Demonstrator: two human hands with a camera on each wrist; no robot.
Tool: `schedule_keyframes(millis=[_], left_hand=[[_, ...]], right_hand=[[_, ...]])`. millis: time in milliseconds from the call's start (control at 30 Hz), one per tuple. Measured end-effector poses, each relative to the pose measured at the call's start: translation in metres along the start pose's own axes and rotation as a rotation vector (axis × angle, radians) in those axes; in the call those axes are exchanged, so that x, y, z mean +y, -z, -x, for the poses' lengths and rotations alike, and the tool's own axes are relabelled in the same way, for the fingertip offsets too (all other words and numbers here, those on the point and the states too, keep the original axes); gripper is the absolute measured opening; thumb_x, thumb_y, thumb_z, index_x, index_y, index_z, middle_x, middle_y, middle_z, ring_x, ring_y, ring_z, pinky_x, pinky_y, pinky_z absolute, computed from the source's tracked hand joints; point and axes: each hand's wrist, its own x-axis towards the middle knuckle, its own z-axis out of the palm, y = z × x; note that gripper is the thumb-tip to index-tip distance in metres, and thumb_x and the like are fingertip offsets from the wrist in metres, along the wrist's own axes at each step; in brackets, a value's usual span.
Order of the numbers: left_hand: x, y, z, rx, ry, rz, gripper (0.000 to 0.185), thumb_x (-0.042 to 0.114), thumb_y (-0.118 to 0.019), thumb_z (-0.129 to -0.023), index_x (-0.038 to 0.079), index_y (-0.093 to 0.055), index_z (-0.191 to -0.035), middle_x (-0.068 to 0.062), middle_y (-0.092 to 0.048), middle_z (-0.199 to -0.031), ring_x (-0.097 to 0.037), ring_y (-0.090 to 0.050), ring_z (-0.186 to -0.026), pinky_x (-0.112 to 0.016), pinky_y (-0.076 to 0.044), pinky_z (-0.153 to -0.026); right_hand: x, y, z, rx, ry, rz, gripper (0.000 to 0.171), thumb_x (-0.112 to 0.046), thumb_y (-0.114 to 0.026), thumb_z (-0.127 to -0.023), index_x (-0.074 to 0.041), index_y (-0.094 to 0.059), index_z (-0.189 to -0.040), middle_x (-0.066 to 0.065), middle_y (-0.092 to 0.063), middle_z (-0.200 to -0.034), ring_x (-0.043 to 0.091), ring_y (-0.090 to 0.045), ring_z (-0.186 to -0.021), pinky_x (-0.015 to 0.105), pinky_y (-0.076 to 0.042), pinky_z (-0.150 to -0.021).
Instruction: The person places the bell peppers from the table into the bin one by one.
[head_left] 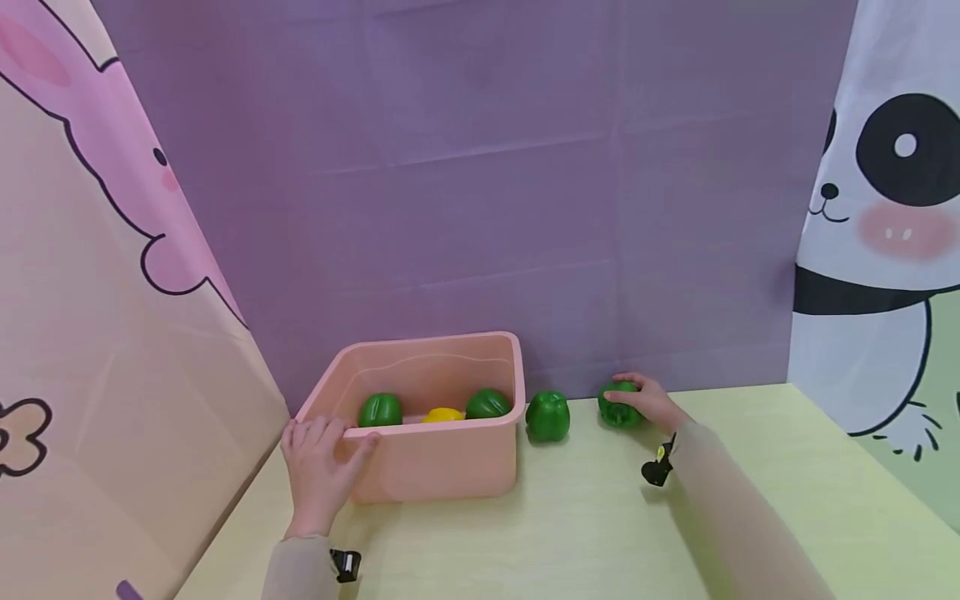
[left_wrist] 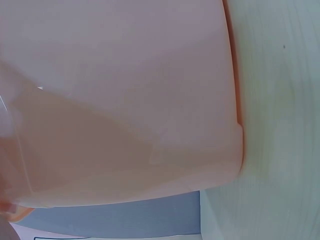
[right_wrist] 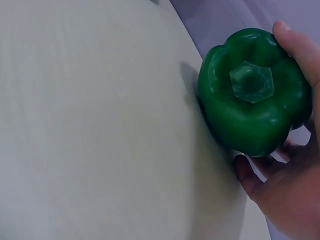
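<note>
My left hand (head_left: 318, 467) grips the front left corner of a pink plastic bin (head_left: 442, 467), fingers over the rim and thumb along the front. The bin's smooth outer wall (left_wrist: 125, 100) fills most of the left wrist view. At the back of the table, my right hand (head_left: 651, 406) holds a green bell pepper (head_left: 618, 410). In the right wrist view the thumb and fingers curve around this bell pepper (right_wrist: 255, 92), its stem end facing the camera. Another green bell pepper (head_left: 548, 417) stands between the bin and my right hand.
Inside the bin lie two green bell peppers, one at the left (head_left: 381, 410) and one at the right (head_left: 487, 404), with a yellow item (head_left: 443, 415) partly hidden by the front wall. A purple cloth (head_left: 480, 208) hangs along the back edge of the pale wooden table (head_left: 570, 533).
</note>
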Motion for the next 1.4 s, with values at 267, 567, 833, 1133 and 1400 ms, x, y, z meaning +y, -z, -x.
schedule_keyframes(millis=[267, 567, 833, 1133, 1400], left_hand=[[-0.001, -0.001, 0.001, 0.002, -0.006, -0.01, 0.039, 0.044, -0.07, -0.078, 0.007, -0.062, -0.087, -0.012, -0.057, -0.084, -0.037, -0.046, -0.091, -0.061, -0.014, -0.105], [-0.004, -0.004, 0.0, -0.005, -0.011, -0.002, 0.048, 0.054, -0.064, -0.084, 0.006, -0.063, -0.089, -0.011, -0.057, -0.085, -0.035, -0.046, -0.091, -0.062, -0.014, -0.105], [-0.004, -0.003, 0.001, -0.002, 0.0, 0.008, 0.053, 0.059, -0.06, -0.086, 0.007, -0.063, -0.088, -0.011, -0.057, -0.084, -0.035, -0.046, -0.091, -0.059, -0.012, -0.107], [-0.003, -0.001, 0.003, 0.01, -0.005, 0.009, 0.054, 0.06, -0.059, -0.086, 0.006, -0.063, -0.087, -0.011, -0.056, -0.083, -0.036, -0.047, -0.09, -0.061, -0.014, -0.105], [-0.003, -0.001, 0.001, 0.011, -0.011, 0.007, 0.059, 0.064, -0.054, -0.088, 0.005, -0.063, -0.088, -0.012, -0.056, -0.083, -0.036, -0.046, -0.089, -0.061, -0.014, -0.105]], right_hand=[[0.008, -0.01, 0.013, 0.03, -0.009, -0.019, 0.073, -0.039, -0.072, -0.086, -0.003, -0.042, -0.141, 0.026, -0.029, -0.149, 0.043, -0.026, -0.137, 0.056, -0.027, -0.108], [0.002, -0.015, 0.039, 0.155, -0.058, -0.107, 0.068, -0.048, -0.055, -0.095, -0.001, -0.04, -0.142, 0.024, -0.032, -0.149, 0.039, -0.027, -0.138, 0.051, -0.022, -0.112], [0.005, -0.016, 0.057, 0.219, -0.087, -0.212, 0.06, -0.04, -0.056, -0.097, 0.0, -0.043, -0.139, 0.021, -0.044, -0.139, 0.029, -0.041, -0.126, 0.038, -0.037, -0.098], [0.007, -0.02, 0.068, 0.291, -0.078, -0.288, 0.056, -0.028, -0.064, -0.094, 0.003, -0.046, -0.137, 0.021, -0.047, -0.136, 0.025, -0.043, -0.123, 0.038, -0.03, -0.106], [0.012, -0.021, 0.057, 0.209, 0.016, -0.225, 0.07, -0.026, -0.068, -0.091, -0.004, -0.033, -0.148, 0.023, -0.029, -0.151, 0.037, -0.026, -0.14, 0.048, -0.021, -0.113]])
